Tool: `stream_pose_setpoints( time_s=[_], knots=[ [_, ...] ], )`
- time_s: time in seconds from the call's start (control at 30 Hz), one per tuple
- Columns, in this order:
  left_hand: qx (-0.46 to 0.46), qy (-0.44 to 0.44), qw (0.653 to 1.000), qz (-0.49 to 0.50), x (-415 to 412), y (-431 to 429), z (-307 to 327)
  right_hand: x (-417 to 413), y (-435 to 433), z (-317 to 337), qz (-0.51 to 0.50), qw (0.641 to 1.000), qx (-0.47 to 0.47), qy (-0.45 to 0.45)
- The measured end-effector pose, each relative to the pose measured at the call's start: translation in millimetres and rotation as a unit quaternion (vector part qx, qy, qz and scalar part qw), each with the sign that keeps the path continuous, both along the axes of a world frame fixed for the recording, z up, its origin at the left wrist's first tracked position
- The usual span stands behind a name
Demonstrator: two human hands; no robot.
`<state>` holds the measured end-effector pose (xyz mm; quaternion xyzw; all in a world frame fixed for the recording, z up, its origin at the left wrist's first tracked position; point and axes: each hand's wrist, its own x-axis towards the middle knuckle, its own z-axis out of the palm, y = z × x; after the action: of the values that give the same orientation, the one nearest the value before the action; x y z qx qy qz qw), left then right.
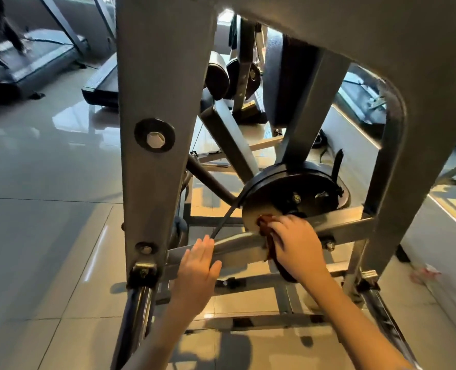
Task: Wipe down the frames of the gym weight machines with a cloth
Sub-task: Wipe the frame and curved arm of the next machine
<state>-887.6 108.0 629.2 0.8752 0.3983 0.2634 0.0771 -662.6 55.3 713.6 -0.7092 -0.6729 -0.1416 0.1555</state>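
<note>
The glossy tiled floor (48, 236) is carrying everything here, and light is gleaming off it. Straight below the right hand (296, 244) gripping the cloth (265, 225), the machine's base rails (261, 323) are sitting on the tiles. Far left of that grip and beyond it, a treadmill (34, 65) is standing, with a second treadmill (101, 84) nearer. Right of the grip, a small pink-and-white scrap (426, 272) is lying near the frame's foot.

Right hand (296, 244) presses cloth (266, 225) on crossbar (237, 249) — left hand (199, 265) flat beside.
</note>
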Motion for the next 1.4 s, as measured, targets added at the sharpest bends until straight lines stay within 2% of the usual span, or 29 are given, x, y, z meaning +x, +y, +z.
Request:
stream_pose_setpoints(
  time_s=[0.07, 0.13, 0.2, 0.27, 0.33, 0.43, 0.53, 0.6, 0.7, 0.77, 0.87, 0.97, 1.03, 1.13, 1.23, 1.33, 1.4],
  knots=[
    [-0.016, -0.008, 1.0, 0.011, 0, 2, -2, 24, -18, 8, -0.065, 0.997, 0.047, 0.007],
    [0.031, 0.024, 0.999, -0.017, 2, 3, -7, 14, -13, 5, -0.118, 0.99, 0.071, 0.029],
    [0.073, 0.046, 0.995, -0.047, 7, 6, -3, -18, 4, -9, -0.104, 0.992, 0.051, 0.038],
    [0.067, -0.001, 0.998, -0.018, 17, 6, 4, -41, 12, -19, -0.024, 0.999, 0.025, 0.026],
    [0.076, -0.017, 0.997, -0.009, 22, 3, 3, -29, 6, -10, 0.021, 0.999, 0.019, 0.018],
    [0.14, 0.015, 0.989, -0.038, 21, 5, -9, 21, -20, 18, -0.021, 0.998, 0.062, 0.025],
    [0.172, 0.01, 0.985, -0.007, 23, 6, -12, 47, -36, 31, -0.088, 0.989, 0.106, 0.046],
    [0.172, 0.006, 0.985, 0.014, 29, 4, -9, 30, -25, 25, -0.111, 0.988, 0.093, 0.059],
    [0.175, -0.003, 0.984, 0.031, 33, -1, -6, 14, -12, 16, -0.014, 0.997, 0.065, 0.041],
    [0.176, 0.005, 0.984, 0.036, 33, 0, -6, 36, -17, 19, 0.021, 0.999, 0.044, 0.012],
    [0.183, 0.007, 0.982, 0.039, 33, -2, -11, 75, -34, 38, -0.048, 0.997, 0.047, -0.026],
    [0.179, 0.011, 0.983, 0.049, 37, -2, -6, 61, -28, 40, -0.12, 0.991, 0.059, 0.01],
    [0.177, 0.008, 0.982, 0.061, 39, -3, -5, 32, -17, 28, -0.074, 0.997, 0.036, 0.008],
    [0.175, 0.004, 0.982, 0.064, 40, -3, -6, 25, -15, 18, 0.028, 0.998, 0.046, -0.043],
    [0.165, 0.014, 0.984, 0.059, 39, -1, -5, 57, -27, 33, -0.022, 0.996, 0.06, -0.059],
    [0.143, 0.025, 0.987, 0.063, 40, 1, -7, 53, -27, 36, -0.1, 0.994, 0.042, -0.01],
    [0.13, 0.028, 0.989, 0.071, 41, 2, -10, 29, -19, 23, -0.083, 0.996, 0.027, 0.007]
  ],
)
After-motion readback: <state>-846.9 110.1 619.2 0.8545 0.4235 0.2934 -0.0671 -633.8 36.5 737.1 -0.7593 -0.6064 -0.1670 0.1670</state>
